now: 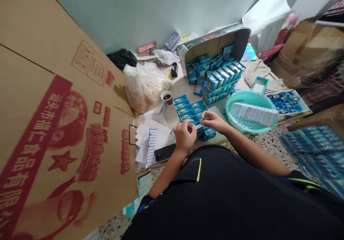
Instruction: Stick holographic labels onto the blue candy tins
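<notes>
Both of my hands are over rows of small blue boxes (pixel 185 105) with round openings, laid side by side on the table. My left hand (pixel 185 135) is above the near left end of the rows, its fingers curled in toward the thumb. Just to the right, my right hand (pixel 213 121) is closed in a pinch above the near boxes. Whatever either hand holds is too small or hidden to make out. Right of my right hand is a turquoise basin (pixel 233 121) of small pale pellets, with a row of white boxes (pixel 254 114) lying across it.
Stacked blue boxes (pixel 220 84) stand before an open carton (pixel 188 52) of more. A cup of dark drink (pixel 167 97) stands near a filled plastic bag (pixel 145 86). A phone (pixel 164 153) lies at the front edge. A tray (pixel 302 105) holds blue and silver pieces. A large cardboard box (pixel 107 100) rises at left.
</notes>
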